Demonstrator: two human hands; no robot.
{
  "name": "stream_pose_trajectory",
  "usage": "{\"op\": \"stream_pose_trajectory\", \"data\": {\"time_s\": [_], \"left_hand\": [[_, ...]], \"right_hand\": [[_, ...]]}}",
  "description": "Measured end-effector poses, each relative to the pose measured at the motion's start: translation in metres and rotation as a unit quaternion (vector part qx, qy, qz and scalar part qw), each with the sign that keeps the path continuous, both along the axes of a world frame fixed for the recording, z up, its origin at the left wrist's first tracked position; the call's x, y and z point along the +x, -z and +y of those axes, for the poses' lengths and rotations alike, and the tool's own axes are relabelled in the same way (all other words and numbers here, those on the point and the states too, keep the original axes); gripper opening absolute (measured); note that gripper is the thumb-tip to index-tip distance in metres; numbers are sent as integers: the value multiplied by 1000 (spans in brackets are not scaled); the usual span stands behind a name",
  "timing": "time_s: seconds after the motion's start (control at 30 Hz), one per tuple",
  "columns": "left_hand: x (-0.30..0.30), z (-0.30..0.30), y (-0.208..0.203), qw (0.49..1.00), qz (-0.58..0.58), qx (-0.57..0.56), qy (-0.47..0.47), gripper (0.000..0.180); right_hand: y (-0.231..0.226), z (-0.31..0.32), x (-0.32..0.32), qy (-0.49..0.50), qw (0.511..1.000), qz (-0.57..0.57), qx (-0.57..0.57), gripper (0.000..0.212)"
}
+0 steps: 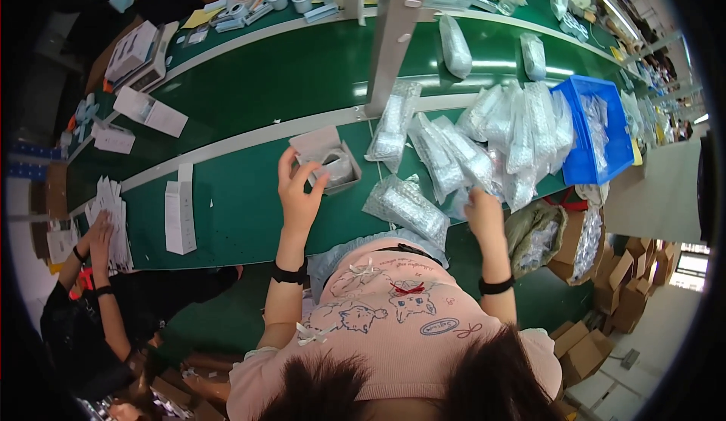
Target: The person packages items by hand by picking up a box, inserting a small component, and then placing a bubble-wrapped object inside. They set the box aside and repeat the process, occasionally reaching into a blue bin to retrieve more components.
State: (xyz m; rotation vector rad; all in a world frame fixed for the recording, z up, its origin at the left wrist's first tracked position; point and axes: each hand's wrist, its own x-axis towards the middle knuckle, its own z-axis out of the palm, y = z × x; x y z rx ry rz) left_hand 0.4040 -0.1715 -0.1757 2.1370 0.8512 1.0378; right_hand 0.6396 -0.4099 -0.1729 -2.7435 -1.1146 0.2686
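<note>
Head view. Small carton (346, 184) sits on the green table (234, 213), about midway along it, closer to the far edge than the near edge. Carton: pale grey, open-topped, flap (311, 143) raised on the far side; inside lies a rounded, whitish item (337, 165) that looks wrapped. Left hand (299, 193): fingers spread and bent at the carton's left side; cannot tell whether it grips.

Right hand (484, 213): fingers curled at the near edge, against the bubble-wrapped packets (435, 153); grasp cannot be determined. Packets are silvery, clear-skinned, elongated, heaped toward the right end, beside a blue bin (579, 145). One separate packet (408, 211) lies at the near edge, between the hands. White box (179, 217) stands left of the carton.
</note>
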Motion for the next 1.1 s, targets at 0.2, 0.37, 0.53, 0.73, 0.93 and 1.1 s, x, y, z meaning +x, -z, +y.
{"op": "stream_pose_trajectory", "data": {"time_s": [0.2, 0.37, 0.53, 0.73, 0.93, 1.1], "left_hand": [[7, 9, -12, 995, -14, -64, -82, 15], [7, 23, -11, 986, -31, -139, -91, 15], [9, 22, -8, 986, -55, -134, -88, 15], [0, 22, 0, 985, -62, -148, -66, 14], [-106, 88, 6, 968, 89, 18, -235, 67], [-248, 141, 39, 737, 517, -114, -421, 102]], "right_hand": [[-134, 96, -30, -311, 889, 122, 313, 17], [-109, 159, -60, -573, 777, 79, 249, 20], [-53, 186, -76, -647, 729, 34, 223, 18], [-45, 184, -87, -614, 749, -3, 248, 40], [9, 172, -68, -429, 825, 180, 322, 75], [28, 203, -79, -357, 800, 389, 285, 87]]}}
